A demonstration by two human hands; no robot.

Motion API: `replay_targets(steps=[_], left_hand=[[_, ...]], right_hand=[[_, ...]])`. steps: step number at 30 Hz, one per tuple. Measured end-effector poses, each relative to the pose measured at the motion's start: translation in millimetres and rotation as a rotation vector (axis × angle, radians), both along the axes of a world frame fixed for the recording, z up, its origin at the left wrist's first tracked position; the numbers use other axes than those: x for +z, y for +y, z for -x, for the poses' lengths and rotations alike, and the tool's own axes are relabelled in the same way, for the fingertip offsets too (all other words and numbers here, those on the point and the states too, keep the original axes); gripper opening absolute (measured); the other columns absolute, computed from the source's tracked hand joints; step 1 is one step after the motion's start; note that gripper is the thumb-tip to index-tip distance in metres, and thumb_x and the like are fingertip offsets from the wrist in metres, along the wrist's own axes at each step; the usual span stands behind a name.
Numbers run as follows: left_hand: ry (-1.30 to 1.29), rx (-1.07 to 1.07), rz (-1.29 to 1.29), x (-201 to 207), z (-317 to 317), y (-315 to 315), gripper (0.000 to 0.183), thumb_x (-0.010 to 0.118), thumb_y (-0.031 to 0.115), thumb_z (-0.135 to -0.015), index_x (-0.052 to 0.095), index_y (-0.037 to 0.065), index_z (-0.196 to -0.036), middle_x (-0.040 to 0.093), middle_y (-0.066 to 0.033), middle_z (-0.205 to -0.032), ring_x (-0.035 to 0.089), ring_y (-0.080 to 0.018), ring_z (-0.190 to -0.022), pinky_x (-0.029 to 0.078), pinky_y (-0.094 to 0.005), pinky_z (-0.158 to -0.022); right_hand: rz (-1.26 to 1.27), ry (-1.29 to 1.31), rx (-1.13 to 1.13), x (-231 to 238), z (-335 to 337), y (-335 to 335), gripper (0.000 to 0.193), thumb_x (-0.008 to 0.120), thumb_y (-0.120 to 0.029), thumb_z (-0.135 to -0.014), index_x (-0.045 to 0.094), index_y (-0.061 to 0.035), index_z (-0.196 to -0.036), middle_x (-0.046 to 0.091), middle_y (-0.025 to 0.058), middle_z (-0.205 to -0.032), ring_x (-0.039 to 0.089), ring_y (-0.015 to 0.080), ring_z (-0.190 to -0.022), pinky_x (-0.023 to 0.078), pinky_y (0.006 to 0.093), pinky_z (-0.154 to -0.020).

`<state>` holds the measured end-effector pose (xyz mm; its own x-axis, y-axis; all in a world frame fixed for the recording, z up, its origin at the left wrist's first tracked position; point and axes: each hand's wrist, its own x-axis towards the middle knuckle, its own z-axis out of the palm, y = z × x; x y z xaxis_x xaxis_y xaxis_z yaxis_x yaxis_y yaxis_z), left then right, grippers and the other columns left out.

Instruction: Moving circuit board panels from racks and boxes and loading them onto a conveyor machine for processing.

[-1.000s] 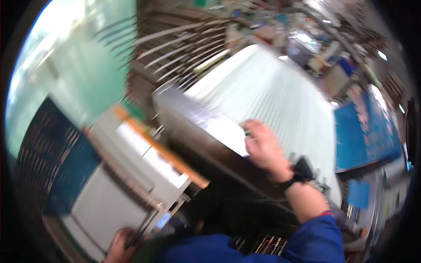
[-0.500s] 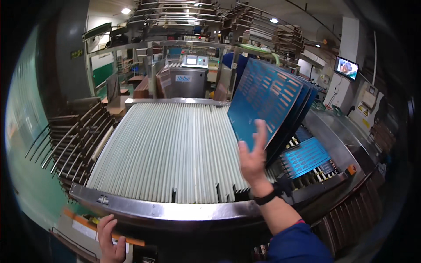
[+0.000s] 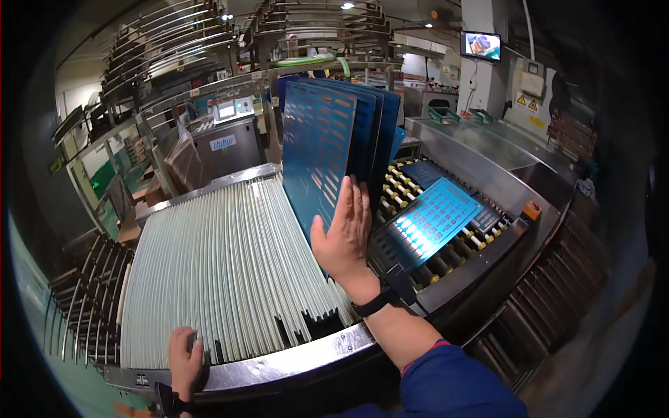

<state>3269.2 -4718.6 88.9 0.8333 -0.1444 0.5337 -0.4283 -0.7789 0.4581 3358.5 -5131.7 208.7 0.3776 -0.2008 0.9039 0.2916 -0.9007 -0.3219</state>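
Observation:
Several blue panels with copper-coloured slots stand on edge, side by side, at the right end of a rack of pale upright slats. My right hand, fingers stretched upward and thumb apart, is at the near edge of these panels; whether the palm touches them I cannot tell. It grips nothing. Over the rack's metal front rail is my left hand, its fingers loosely bent and apart with nothing in them. To the right, a flat blue panel lies tilted on a roller conveyor, partly over another blue panel.
The conveyor's yellow-and-white rollers run beside the rack, bounded by a dark metal rail with an orange button box. Metal racks stand at the left. Behind are a control cabinet and a wall screen.
The view has swung to the right. My right hand has come to the panels' near edge, and my left hand has moved up over the front rail.

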Motion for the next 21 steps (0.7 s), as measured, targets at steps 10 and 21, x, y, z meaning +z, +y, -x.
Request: replay_targets(steps=[10, 21], left_hand=[[0.154, 0.019, 0.181, -6.8, -1.6, 10.0, 0.016, 0.058, 0.009, -0.091, 0.061, -0.001, -0.104, 0.06, -0.012, -0.098, 0.06, -0.0236, -0.09, 0.049, -0.0348, -0.083], [0.304, 0.146, 0.053, 25.0, 16.5, -14.0, 0.032, 0.062, 0.024, -0.098, 0.066, -0.002, -0.116, 0.065, -0.0179, -0.118, 0.061, -0.0295, -0.109, 0.047, -0.0371, -0.098]], right_hand=[[0.08, -0.181, 0.194, 2.9, 20.5, -27.2, 0.081, 0.067, -0.011, -0.081, 0.03, 0.007, -0.15, 0.036, 0.0273, -0.151, 0.028, 0.0485, -0.144, 0.022, 0.0565, -0.119], [-1.841, 0.145, 0.682, -125.3, 31.7, -286.7, 0.026, 0.061, -0.013, -0.096, 0.058, -0.0068, -0.121, 0.068, 0.0075, -0.111, 0.067, 0.0257, -0.1, 0.054, 0.0548, -0.084]])
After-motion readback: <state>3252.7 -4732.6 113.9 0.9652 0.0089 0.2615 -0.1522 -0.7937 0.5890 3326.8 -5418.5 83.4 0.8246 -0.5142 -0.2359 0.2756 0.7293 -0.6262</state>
